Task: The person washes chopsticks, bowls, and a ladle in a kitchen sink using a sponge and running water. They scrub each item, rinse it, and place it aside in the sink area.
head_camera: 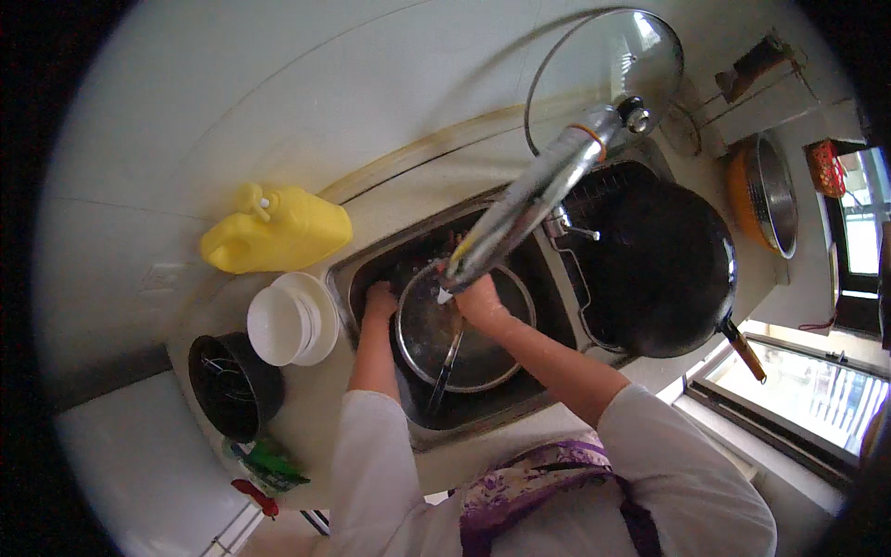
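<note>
My left hand (381, 299) is down in the left basin of the metal sink (445, 438), at the left edge of a round metal-rimmed pan or lid (487, 362). Its fingers are too dark and blurred to read. Over that round piece is my right hand (480, 301), partly behind the faucet spout (532, 198), so what its fingers do is hidden. A utensil with a shiny handle (447, 365) lies across the round piece, below my right hand. The spout's outlet is close beside my right hand.
A black wok (654, 268) covers much of the right basin, its wooden handle pointing down right. A glass lid (598, 63) leans behind the faucet. Left stand a yellow jug (299, 230), white bowls (278, 327), a dark pot (237, 386) and a green packet (268, 463). Metal bowls (773, 195) stand far right.
</note>
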Motion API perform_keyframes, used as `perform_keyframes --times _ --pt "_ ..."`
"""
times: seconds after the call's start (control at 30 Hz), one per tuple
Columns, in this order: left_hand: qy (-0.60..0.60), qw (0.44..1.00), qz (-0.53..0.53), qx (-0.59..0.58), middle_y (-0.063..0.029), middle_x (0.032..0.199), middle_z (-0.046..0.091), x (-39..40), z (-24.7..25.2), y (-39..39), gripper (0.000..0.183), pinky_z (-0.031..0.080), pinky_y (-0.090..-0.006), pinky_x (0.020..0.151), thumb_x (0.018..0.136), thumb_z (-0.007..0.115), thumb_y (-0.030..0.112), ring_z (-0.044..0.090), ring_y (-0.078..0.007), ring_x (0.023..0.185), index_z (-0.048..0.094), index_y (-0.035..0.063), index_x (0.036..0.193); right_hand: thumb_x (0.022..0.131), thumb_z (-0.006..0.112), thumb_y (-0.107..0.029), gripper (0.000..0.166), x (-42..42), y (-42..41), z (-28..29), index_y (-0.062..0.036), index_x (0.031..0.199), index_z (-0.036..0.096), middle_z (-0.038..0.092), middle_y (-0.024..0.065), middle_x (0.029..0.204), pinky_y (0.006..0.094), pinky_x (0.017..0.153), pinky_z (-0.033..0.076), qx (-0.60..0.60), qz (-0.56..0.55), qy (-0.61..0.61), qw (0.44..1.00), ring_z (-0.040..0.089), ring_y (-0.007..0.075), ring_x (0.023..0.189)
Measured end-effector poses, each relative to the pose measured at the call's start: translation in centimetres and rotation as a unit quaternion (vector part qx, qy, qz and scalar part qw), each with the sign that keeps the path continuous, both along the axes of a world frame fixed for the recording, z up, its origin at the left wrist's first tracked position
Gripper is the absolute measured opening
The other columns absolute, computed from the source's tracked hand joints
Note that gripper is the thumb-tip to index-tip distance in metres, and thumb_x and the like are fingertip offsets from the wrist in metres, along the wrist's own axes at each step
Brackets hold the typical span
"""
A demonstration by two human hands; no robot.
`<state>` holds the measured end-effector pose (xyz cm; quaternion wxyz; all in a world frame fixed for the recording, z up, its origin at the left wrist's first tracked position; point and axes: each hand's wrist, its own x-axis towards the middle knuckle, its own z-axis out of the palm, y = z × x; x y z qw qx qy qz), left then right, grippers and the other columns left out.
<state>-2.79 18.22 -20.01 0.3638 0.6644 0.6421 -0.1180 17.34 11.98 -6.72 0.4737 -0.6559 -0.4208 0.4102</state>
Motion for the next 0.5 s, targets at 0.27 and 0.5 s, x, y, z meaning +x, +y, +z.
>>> perform_keyframes --times 0.27,0.5 --pt "-0.076 0.990 -0.117 -0.016 -0.0226 0.118 0.046 -2.2 -5.5 0.0 0.051 0.038 -0.0390 0.092 0.072 0.058 0.025 0.046 -0.0354 0.108 0.046 0.0050 0.117 0.083 0.055 -0.024 0.025 4.3 0.8 -2.0 -0.0091 0.103 0.050 0.051 0.0056 0.090 0.0327 0.070 0.042 -0.074 0.075 0.008 0.994 0.050 0.0175 0.080" --pt "-0.354 0.928 0.085 0.077 -0.0203 0.105 0.054 -0.3 -10.3 -2.1 0.030 0.044 -0.0414 0.082 0.080 0.045 0.022 0.053 -0.0364 0.096 0.057 0.0045 0.102 0.082 0.057 -0.021 0.019 6.1 1.1 -4.7 -0.0057 0.090 0.051 0.050 0.0020 0.068 0.0245 0.055 0.038 -0.093 -0.061 0.179 0.977 0.048 0.0109 0.062"
